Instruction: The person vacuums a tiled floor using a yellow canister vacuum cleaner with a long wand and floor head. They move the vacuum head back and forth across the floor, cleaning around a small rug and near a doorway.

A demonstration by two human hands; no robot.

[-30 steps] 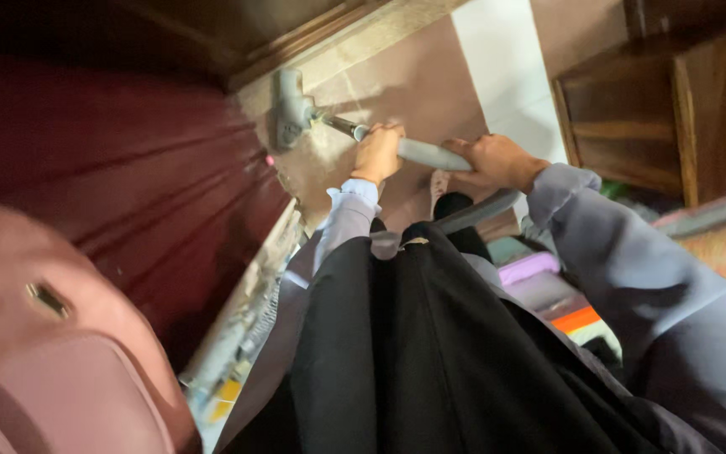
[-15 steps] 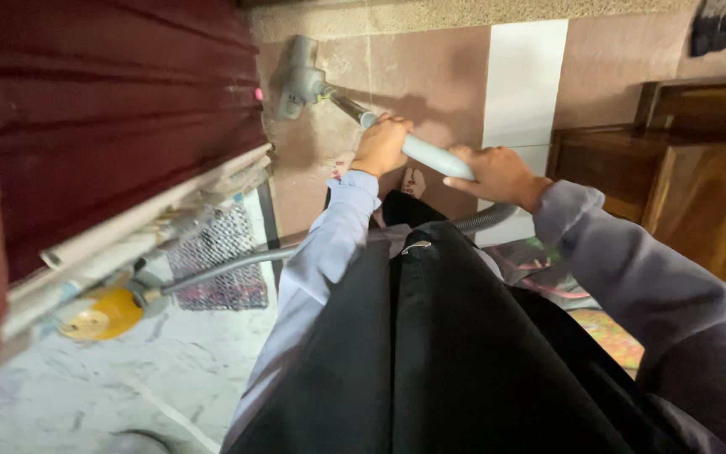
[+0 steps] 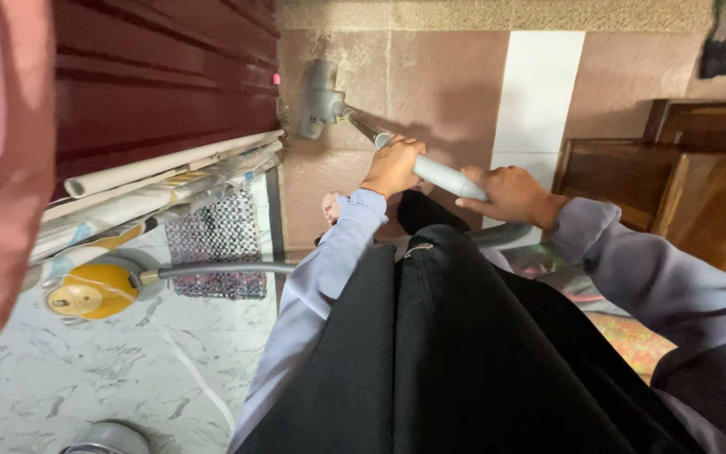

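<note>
- No package, label, sign or screen can be made out in the head view.
- Some printed, rolled material is seen at the left below the dark red shutter, but whether it is packaging cannot be told.

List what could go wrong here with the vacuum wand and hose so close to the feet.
1. The grey hose runs from the yellow vacuum body across the floor beside the legs; a step back could snag it.
2. The floor nozzle sits right by the dark red shutter, so a push might knock it against the metal.
3. Both the left hand and right hand grip the wand, leaving neither free to steady a stumble.
</note>
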